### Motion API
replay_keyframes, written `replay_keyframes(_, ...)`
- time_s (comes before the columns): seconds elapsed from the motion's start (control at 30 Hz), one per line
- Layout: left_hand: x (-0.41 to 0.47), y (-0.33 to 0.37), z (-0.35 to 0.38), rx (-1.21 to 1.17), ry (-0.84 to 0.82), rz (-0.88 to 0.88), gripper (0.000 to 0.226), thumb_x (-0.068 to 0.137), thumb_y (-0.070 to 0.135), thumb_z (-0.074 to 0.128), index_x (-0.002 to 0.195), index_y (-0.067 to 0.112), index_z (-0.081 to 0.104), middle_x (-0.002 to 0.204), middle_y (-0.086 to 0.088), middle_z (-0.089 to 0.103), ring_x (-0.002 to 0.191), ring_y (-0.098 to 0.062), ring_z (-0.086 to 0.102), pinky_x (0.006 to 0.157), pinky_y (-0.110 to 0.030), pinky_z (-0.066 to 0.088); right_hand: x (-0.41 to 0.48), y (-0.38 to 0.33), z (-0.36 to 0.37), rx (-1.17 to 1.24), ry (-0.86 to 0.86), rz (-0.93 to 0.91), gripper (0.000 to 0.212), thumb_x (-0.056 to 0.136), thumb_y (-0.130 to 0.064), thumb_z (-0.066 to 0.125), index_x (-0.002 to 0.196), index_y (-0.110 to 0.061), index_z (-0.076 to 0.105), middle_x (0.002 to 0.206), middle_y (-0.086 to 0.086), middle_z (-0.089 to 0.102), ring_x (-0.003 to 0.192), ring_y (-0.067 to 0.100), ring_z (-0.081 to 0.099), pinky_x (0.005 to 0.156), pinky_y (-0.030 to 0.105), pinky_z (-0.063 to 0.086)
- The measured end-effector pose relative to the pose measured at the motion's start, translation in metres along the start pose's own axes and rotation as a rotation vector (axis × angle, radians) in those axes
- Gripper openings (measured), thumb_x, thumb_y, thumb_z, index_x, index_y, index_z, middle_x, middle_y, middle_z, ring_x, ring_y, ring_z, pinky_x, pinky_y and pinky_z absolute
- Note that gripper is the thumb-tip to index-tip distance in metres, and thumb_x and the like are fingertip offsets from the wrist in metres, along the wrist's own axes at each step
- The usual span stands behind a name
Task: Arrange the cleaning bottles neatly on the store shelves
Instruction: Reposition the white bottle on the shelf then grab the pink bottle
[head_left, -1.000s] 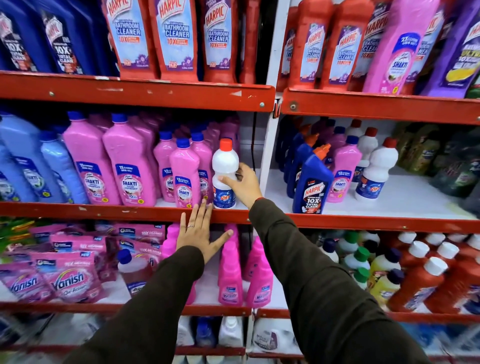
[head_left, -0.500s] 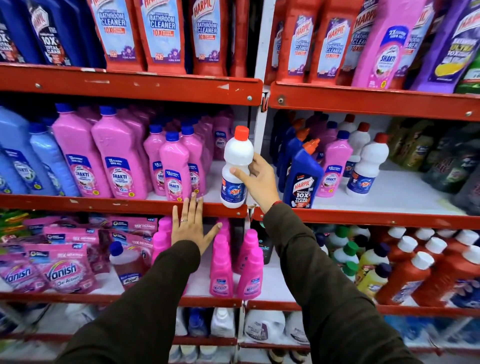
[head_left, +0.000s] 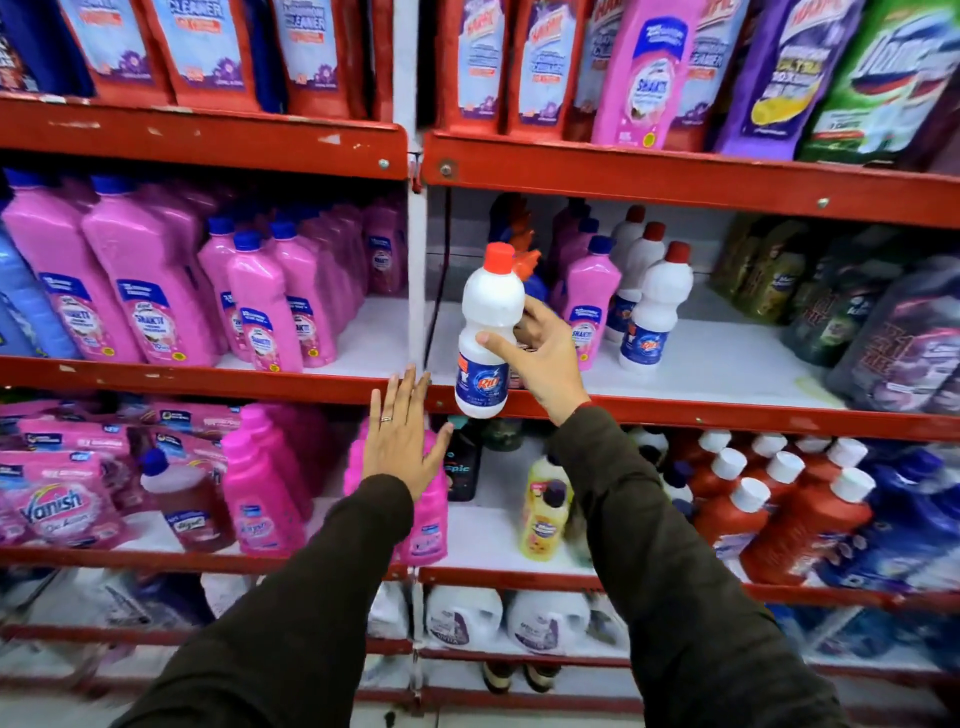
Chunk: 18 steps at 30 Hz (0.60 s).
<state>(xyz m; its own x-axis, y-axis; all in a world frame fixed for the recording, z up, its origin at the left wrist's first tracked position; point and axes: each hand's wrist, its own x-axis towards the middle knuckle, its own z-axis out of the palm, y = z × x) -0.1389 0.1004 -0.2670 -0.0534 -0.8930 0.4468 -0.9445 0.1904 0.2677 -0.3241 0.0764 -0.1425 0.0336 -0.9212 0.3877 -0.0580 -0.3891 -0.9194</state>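
My right hand (head_left: 545, 358) grips a white bottle (head_left: 488, 322) with a red cap and a blue label, held upright in the air in front of the right bay of the middle shelf (head_left: 675, 410). Three matching white bottles (head_left: 654, 306) stand in a row further right on that shelf, beside a pink bottle (head_left: 589, 296). My left hand (head_left: 402, 441) is open, fingers spread, its fingertips at the red front rail of the shelf near the white upright post (head_left: 415, 291). It holds nothing.
Rows of pink bottles (head_left: 150, 291) fill the left bay of the middle shelf. Red and purple refill pouches (head_left: 639, 73) stand on the top shelf. Below are pink pouches (head_left: 57, 499), pink bottles, a yellow bottle (head_left: 545, 509) and red bottles with white caps (head_left: 753, 499).
My right hand has lifted the white bottle off the left bay and carried it rightward past the post. The view has shifted right; my left hand stays at the rail.
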Motion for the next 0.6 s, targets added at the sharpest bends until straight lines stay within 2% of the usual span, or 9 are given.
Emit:
replay_keyframes(0.07,0.007,0.019,0.006,-0.012,-0.007,0.030,0.075,0.101,0.050,0.035,0.161,0.013,0.012,0.171,-0.009,0.006,0.159,-0.026,0.000,0.129,-0.045,-0.004,-0.002,0.001,-0.026,-0.005,0.000,-0.020,0.060,0.084,0.001,0.079,0.139,0.000,0.055,0.132,0.019,0.070,0.116,0.026,0.069,0.092,0.026,0.060)
replay_keyframes(0.17,0.020,0.044,0.015,0.004,-0.031,0.027,0.078,0.101,0.054,0.038,0.161,0.010,0.014,0.171,-0.011,0.010,0.159,-0.027,0.004,0.129,-0.042,-0.003,0.000,0.004,-0.065,-0.032,0.041,-0.045,0.059,0.084,0.001,0.080,0.138,-0.001,0.055,0.132,0.019,0.070,0.111,0.019,0.067,0.079,0.011,0.055)
replay_keyframes(0.3,0.035,0.060,0.029,-0.035,-0.073,-0.058,0.089,0.098,0.062,0.039,0.160,0.004,0.012,0.170,-0.016,0.010,0.158,-0.031,0.008,0.129,-0.040,0.002,0.010,0.010,-0.112,-0.038,0.095,-0.058,0.060,0.084,-0.001,0.080,0.139,-0.004,0.054,0.134,0.016,0.069,0.124,0.028,0.066,0.084,0.013,0.054)
replay_keyframes(0.4,0.041,0.061,0.038,-0.015,-0.111,-0.096,0.094,0.096,0.064,0.041,0.159,0.001,0.009,0.170,-0.018,0.006,0.158,-0.032,0.004,0.129,-0.039,0.002,0.019,0.014,-0.145,-0.023,0.110,-0.079,0.064,0.087,0.002,0.076,0.144,-0.005,0.049,0.139,0.016,0.066,0.124,0.026,0.065,0.083,0.016,0.058)
replay_keyframes(0.5,0.041,0.060,0.043,-0.003,-0.082,-0.097,0.102,0.090,0.075,0.028,0.160,0.002,0.011,0.170,-0.019,0.008,0.158,-0.032,0.004,0.129,-0.041,0.004,0.030,0.018,-0.174,-0.047,0.163,-0.095,0.066,0.089,0.000,0.074,0.148,-0.008,0.046,0.145,0.014,0.061,0.129,0.025,0.061,0.088,0.018,0.057)
replay_keyframes(0.6,0.040,0.059,0.048,-0.020,-0.050,-0.095,0.112,0.080,0.081,0.016,0.160,0.003,0.010,0.170,-0.016,0.007,0.159,-0.030,0.000,0.128,-0.040,0.002,0.039,0.028,-0.197,-0.043,0.197,-0.112,0.062,0.091,0.003,0.071,0.147,-0.003,0.045,0.146,0.016,0.059,0.134,0.029,0.058,0.090,0.014,0.056)
